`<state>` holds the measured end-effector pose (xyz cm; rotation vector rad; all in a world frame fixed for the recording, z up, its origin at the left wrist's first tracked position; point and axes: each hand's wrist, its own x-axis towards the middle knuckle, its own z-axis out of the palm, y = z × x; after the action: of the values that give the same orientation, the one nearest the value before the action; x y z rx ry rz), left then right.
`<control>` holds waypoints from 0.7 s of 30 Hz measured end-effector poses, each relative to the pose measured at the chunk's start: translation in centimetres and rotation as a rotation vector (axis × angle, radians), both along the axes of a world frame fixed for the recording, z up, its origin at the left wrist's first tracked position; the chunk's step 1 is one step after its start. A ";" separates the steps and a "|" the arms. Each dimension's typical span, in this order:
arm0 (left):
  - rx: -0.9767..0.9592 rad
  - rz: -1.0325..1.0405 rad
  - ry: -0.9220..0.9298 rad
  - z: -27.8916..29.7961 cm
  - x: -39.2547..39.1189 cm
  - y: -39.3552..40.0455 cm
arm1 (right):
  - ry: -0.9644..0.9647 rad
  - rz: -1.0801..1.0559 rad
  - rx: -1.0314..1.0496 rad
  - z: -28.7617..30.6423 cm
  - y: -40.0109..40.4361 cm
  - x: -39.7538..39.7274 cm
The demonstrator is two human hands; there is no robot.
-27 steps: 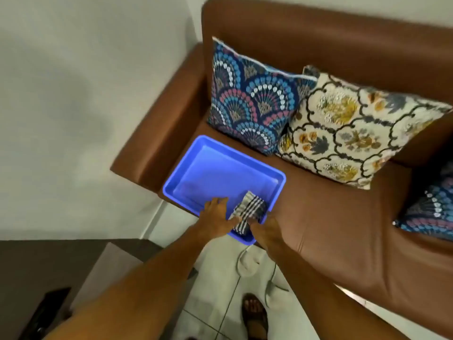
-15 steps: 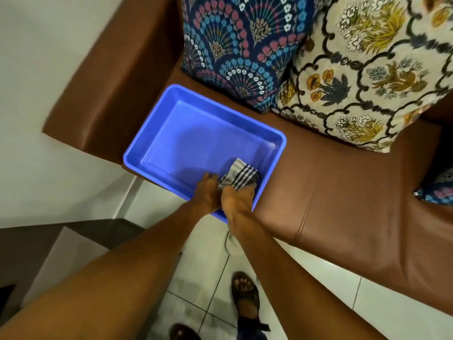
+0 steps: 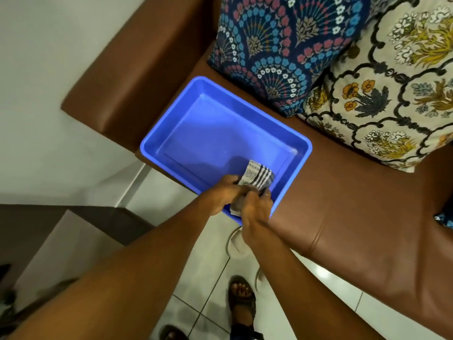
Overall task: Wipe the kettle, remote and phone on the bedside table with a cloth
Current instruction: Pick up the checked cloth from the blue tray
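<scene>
A folded grey-and-white checked cloth (image 3: 257, 175) rests in the near right corner of a blue plastic tray (image 3: 196, 133) on the brown sofa seat. My left hand (image 3: 225, 195) and my right hand (image 3: 257, 207) both grip the cloth's near end, side by side over the tray's front rim. The far end of the cloth sticks up past my fingers. No kettle, remote or phone shows in this view. A corner of a dark table (image 3: 73, 217) appears at the lower left.
Brown leather sofa (image 3: 355, 217) with its armrest (image 3: 137, 77) left of the tray. Two patterned cushions, blue (image 3: 282, 45) and cream floral (image 3: 392, 82), lean behind. White slippers (image 3: 236, 241) and my sandalled foot (image 3: 242, 298) are on the tiled floor below.
The camera has moved closer and lower over the tray. My hands have come together on the cloth's near end, and the cloth is bunched and lifted at the tray's corner.
</scene>
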<state>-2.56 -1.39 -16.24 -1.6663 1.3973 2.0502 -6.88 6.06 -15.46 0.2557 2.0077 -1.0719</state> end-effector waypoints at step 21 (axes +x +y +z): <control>-0.239 0.997 0.281 15.0 31.9 1.3 | -0.150 0.454 -0.599 11.9 -2.1 24.7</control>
<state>29.36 -0.11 -1.26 -2.6328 0.9628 2.7574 17.85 3.98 -3.53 -0.4040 1.4304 -1.2455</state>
